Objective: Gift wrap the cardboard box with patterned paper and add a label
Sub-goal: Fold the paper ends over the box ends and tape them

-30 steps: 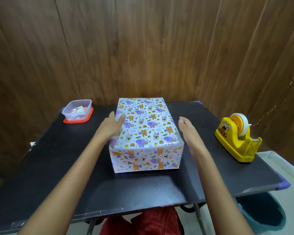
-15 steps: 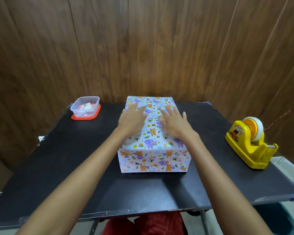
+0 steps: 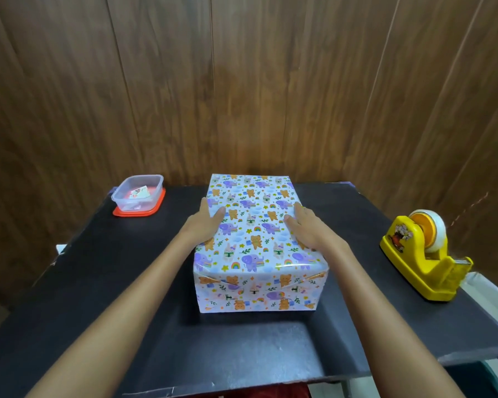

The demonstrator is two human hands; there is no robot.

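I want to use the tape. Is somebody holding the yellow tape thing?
No, the yellow tape dispenser sits alone on the table; both hands rest on the wrapped box.

Even indoor light; glare along wrapped box (image 3: 256, 239) front edge, soft shadow before it; wide-angle bowing at edges.

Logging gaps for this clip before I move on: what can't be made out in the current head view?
- Far end of the wrapped box: faces away from the camera, so its folds are unseen.
- Small card in the clear container: too small to read.
- Box long sides: partly covered by the left hand and right hand.
- Tape dispenser: cutter end blurred, loose tape end unclear.
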